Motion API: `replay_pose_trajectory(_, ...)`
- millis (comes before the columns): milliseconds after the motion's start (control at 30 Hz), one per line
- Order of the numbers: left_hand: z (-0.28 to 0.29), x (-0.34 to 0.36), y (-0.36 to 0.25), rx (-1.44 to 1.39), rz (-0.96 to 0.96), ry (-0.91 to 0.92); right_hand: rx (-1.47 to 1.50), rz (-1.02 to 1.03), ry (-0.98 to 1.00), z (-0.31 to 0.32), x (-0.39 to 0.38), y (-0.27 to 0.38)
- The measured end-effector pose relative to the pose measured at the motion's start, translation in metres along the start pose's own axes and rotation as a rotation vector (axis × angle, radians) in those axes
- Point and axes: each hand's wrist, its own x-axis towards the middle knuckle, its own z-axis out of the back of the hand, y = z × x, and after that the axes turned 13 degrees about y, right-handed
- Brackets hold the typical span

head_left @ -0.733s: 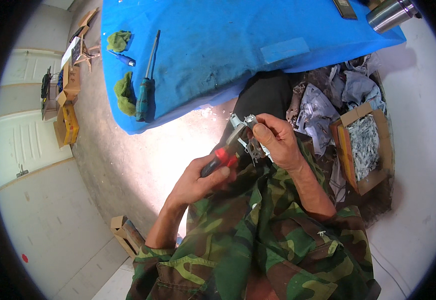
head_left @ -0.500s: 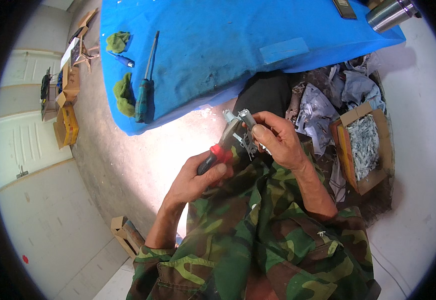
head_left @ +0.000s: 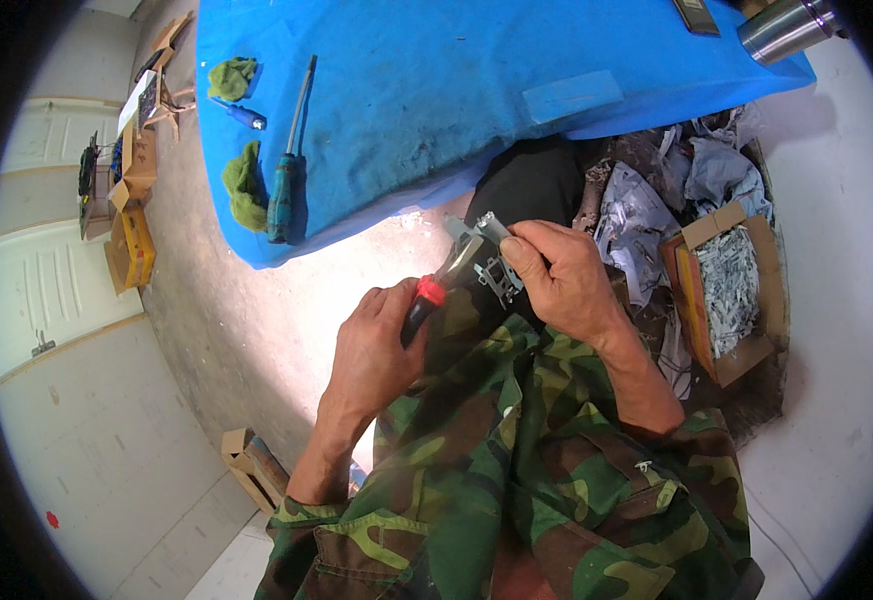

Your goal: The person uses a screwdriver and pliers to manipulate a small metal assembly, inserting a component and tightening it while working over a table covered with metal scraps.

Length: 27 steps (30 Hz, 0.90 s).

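Observation:
My left hand (head_left: 371, 345) is wrapped round a pair of pliers (head_left: 430, 289) with red and black handles. Their metal jaws point up and to the right, meeting a silvery metal fitting (head_left: 497, 278) with a cut-out, frame-like lower part. Whether the jaws are clamped on it is too fine to tell. My right hand (head_left: 566, 278) pinches that fitting from its right side, thumb and fingers at its upper end. Both hands are held over my lap, close in front of the table edge.
A blue-covered table (head_left: 396, 110) carries a long screwdriver (head_left: 284, 195), a small blue-handled tool (head_left: 246, 117), green cloths (head_left: 246, 190), a phone-like dark slab (head_left: 695, 15) and a steel flask (head_left: 784, 30). At right stands a cardboard box (head_left: 698, 310) of metal pieces beside crumpled plastic bags (head_left: 636, 225).
My left hand has shifted slightly left and rolled over, so its back shows and the pliers' handles look closer together. The fitting has turned a little, showing its frame-like part more fully.

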Motion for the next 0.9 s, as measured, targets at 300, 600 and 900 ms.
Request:
replay_pose_trajectory(300, 0.005, 0.001, 0.001, -0.289, 0.006, 0.215, 0.192, -0.131, -0.049, -0.002, -0.003, -0.002)
replay_pose_trajectory(600, 0.005, -0.005, 0.004, -0.138, -0.065, 0.117, 0.504, -0.260, 0.013, -0.010, -0.010, -0.006)
replay_pose_trajectory(900, 0.016, -0.012, -0.002, -0.430, -0.003, 0.326, 0.770, -0.273, -0.027, -0.015, -0.014, -0.017)
